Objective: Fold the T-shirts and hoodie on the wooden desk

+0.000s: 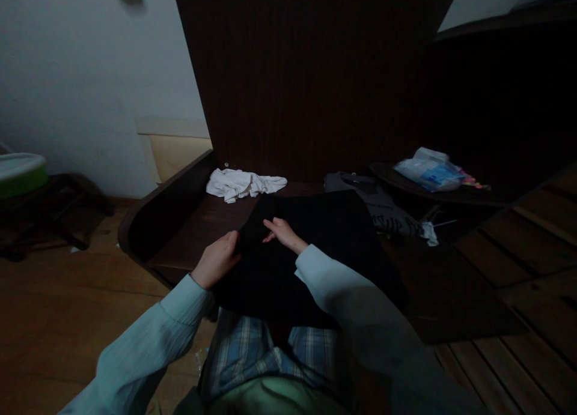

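A large piece of black cloth (311,259), perhaps a garment, lies spread over the front of a dark wooden bench and reaches to my knees. My left hand (219,259) is closed round its left edge. Farther in, my right hand (280,232) is bent over the same cloth, fingers pointing left, and seems to pinch a bit of it. The darkness hides folds and seams, so the cloth's kind cannot be made out.
Crumpled white cloth (243,184) lies at the back of the bench (180,235). Grey clothing with dark lettering (387,211) is at the right, near a blue-and-white plastic pack (430,169) on a dark shelf. A green-and-white tub (22,175) stands far left.
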Motion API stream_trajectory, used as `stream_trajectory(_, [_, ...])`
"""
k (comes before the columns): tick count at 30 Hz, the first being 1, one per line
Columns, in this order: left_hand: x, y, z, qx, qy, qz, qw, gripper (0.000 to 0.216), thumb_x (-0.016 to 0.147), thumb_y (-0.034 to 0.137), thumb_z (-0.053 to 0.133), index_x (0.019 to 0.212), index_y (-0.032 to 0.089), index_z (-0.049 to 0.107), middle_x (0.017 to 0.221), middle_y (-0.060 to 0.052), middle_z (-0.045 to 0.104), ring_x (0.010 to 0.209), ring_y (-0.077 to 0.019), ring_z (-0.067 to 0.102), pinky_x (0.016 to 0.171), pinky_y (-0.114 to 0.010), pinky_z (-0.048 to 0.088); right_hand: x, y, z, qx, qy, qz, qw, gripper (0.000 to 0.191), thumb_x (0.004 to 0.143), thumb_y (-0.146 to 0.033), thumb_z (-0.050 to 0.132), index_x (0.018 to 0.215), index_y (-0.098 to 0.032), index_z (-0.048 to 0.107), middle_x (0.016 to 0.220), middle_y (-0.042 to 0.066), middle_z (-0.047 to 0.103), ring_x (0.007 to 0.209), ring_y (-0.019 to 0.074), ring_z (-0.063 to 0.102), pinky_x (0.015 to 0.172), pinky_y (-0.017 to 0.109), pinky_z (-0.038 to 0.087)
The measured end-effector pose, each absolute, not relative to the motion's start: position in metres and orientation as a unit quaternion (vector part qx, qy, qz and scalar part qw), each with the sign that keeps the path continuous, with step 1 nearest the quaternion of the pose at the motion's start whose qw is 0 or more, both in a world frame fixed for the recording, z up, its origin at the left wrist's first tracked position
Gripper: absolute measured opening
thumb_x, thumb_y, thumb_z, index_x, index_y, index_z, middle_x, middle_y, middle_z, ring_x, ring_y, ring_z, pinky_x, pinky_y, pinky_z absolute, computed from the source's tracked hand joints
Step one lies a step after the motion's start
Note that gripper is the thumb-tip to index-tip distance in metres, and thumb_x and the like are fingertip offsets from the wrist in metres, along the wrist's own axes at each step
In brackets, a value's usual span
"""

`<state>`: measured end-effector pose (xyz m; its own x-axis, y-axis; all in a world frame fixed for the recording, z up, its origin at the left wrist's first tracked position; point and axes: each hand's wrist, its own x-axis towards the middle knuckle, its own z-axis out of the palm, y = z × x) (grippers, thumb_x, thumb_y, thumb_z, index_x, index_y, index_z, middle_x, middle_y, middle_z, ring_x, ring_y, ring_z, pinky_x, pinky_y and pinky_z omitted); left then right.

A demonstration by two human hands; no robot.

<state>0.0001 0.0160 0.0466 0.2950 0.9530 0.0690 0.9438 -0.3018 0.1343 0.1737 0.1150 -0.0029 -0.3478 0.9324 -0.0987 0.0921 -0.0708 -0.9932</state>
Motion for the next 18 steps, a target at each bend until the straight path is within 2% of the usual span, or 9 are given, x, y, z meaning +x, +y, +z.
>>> stream_trajectory(6, [-0.038,-0.024,0.037,0.733,0.678,0.040,0.042,0.018,0.079,0.037,0.044,0.083,0.020,0.043,0.086,-0.007,0.061,0.084,-0.0221,0.060,0.066,-0.028,0.043,0.173,0.108,0.004,-0.452,-0.589,0.561,0.366,0.028,0.086,-0.032,0.047,0.063,-0.020,0.035,0.042,-0.006,0.052,0.040,0.0107,0.059,0.040,0.017,0.044])
stream_trajectory(9, [-0.044,-0.033,0.033,0.718,0.691,0.062,0.059,0.012,0.076,0.031,0.047,0.081,0.021,0.042,0.083,-0.004,0.061,0.081,-0.0206,0.061,0.063,-0.026,0.040,0.173,0.108,0.005,-0.464,-0.596,0.547,0.361,0.028,0.087,-0.033,0.045,0.064,-0.020,0.035,0.043,-0.006,0.052,0.041,0.0105,0.058,0.040,0.017,0.044])
stream_trajectory(14, [-0.020,-0.042,0.042,0.705,0.698,0.101,0.073,0.006,0.075,0.020,0.044,0.073,0.022,0.039,0.066,0.001,0.056,0.065,-0.0169,0.058,0.054,-0.024,0.034,0.169,0.113,0.004,-0.497,-0.593,0.529,0.348,0.029,0.087,-0.033,0.046,0.062,-0.020,0.036,0.046,-0.006,0.049,0.038,0.0079,0.054,0.039,0.017,0.043])
stream_trajectory(18, [0.025,-0.049,0.057,0.777,0.617,0.102,0.071,0.005,0.075,0.022,0.047,0.079,0.022,0.044,0.081,-0.002,0.060,0.078,-0.0178,0.059,0.062,-0.024,0.039,0.169,0.127,0.012,-0.525,-0.580,0.535,0.317,0.028,0.082,-0.029,0.053,0.060,-0.020,0.038,0.045,-0.007,0.044,0.035,0.0065,0.046,0.035,0.017,0.038])
